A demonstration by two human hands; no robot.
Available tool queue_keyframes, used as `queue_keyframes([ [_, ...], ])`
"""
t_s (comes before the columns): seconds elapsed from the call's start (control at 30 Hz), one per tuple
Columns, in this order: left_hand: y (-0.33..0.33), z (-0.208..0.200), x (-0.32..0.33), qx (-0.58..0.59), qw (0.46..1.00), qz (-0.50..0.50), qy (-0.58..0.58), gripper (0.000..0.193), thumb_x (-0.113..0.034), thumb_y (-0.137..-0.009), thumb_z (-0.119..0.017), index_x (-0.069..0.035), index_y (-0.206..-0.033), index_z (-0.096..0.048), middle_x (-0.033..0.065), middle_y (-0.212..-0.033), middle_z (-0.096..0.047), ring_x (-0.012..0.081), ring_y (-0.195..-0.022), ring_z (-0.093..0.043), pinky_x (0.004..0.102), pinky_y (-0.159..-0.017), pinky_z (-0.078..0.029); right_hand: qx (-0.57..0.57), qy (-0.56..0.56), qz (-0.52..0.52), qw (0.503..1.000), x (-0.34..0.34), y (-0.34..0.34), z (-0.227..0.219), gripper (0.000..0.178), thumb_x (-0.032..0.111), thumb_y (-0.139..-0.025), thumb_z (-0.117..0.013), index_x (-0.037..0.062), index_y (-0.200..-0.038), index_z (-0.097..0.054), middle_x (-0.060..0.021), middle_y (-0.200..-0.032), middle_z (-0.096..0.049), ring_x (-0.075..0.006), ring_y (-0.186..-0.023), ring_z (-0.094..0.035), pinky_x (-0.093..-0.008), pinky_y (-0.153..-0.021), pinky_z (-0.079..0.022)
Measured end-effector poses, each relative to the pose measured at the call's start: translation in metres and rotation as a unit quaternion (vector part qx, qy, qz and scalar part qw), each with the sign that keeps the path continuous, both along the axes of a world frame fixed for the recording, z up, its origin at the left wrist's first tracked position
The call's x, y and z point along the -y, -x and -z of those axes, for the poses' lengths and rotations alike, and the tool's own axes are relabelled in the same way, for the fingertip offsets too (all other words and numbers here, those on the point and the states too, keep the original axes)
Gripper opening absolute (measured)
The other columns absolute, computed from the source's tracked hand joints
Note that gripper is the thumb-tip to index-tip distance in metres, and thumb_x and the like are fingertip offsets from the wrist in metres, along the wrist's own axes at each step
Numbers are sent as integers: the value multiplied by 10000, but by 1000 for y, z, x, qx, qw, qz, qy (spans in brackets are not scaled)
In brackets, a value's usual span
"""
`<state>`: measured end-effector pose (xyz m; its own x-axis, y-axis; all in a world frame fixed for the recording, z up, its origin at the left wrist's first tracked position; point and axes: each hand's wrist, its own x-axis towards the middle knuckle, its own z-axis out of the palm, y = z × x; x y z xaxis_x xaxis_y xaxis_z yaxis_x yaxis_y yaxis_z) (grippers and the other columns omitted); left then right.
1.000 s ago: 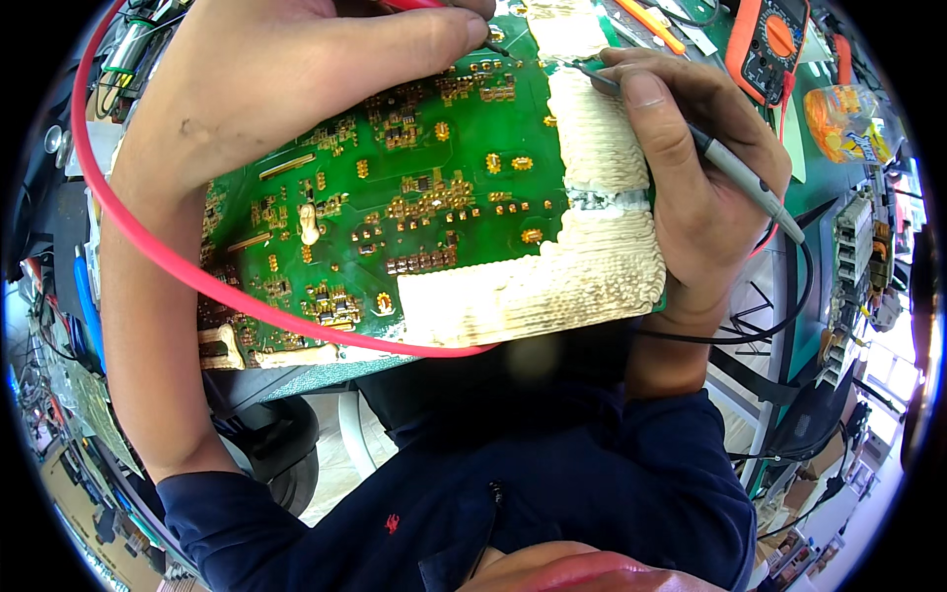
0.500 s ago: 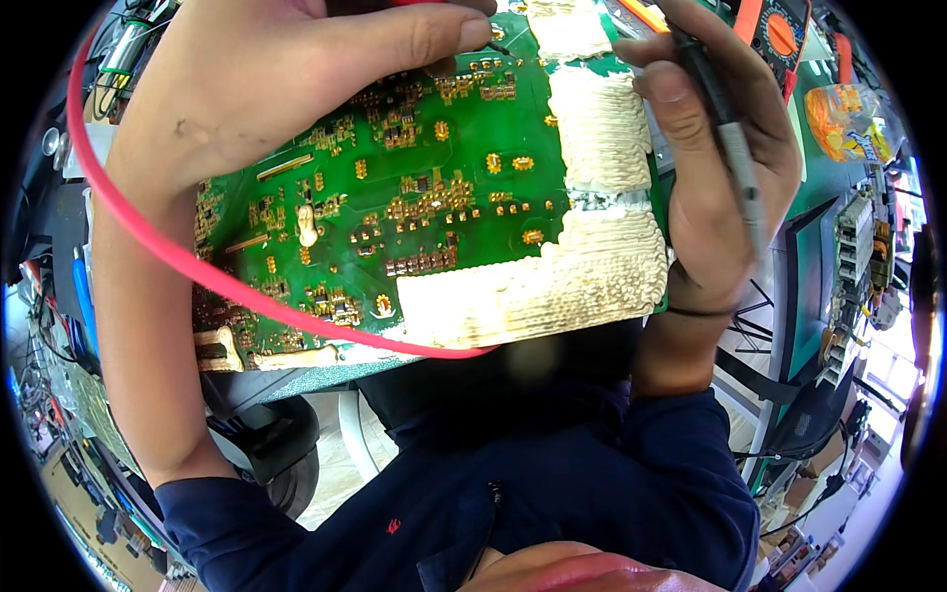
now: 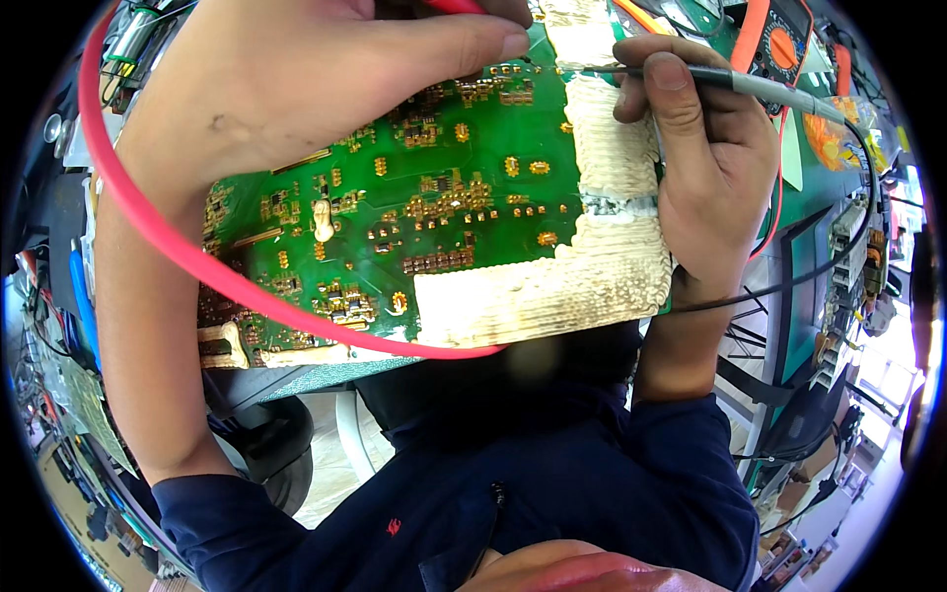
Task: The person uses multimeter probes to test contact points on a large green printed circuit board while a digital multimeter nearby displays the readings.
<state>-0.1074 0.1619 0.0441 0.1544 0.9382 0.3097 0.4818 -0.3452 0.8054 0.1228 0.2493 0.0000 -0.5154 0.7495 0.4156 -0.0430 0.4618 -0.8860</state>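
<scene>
Right hand [image 3: 705, 148] holds grey probe [image 3: 747, 83]; multimeter [image 3: 782, 47] is illegibly marked

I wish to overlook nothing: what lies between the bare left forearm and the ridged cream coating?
In the head view, the green circuit board lies there, with small golden components and a cream blob, crossed by a thick red cable.

Left hand [image 3: 380, 59]: cut off by top edge. Red stick [image 3: 459, 6] it holds: cut off too. Green board [image 3: 424, 158]: partly hidden under left hand, red wire [image 3: 252, 293]. Gray pen [image 3: 735, 79]: tip too small, can't tell if touching.
</scene>
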Motion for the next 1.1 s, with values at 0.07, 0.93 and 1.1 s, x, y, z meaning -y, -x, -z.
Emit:
queue_keyframes([
  [0.07, 1, 2, 0, 4, 1000, 0, 1, 92, 2, -816, -746, 42, -812, -663, 91, -752, -706, 103, -702, -655, 246, -657, -516, 11, -4, 7, 1000, 1, 0, 0, 315, 247, -1006, -652, -57, -1066, -710, -39, -772, -642, -106, -795, -588, -222, -776, -442],
  [0.93, -5, -13, -3, -27, 999, 4, -20, 137, -4, -810, -753, 28, -766, -628, 95, -735, -706, 111, -697, -656, 266, -664, -518, 5, -3, -23, 1000, -10, -3, 2, 302, 219, -1025, -616, -67, -1067, -703, -48, -780, -651, -129, -814, -614, -262, -832, -480],
  [1.1, -3, -6, -6, -8, 1000, -5, 1, 142, -2, -811, -749, 27, -765, -617, 95, -736, -708, 112, -697, -658, 267, -665, -519, 4, -2, -18, 1000, -9, -3, 2, 298, 219, -1023, -621, -63, -1068, -705, -47, -780, -653, -128, -814, -616, -261, -837, -480],
])
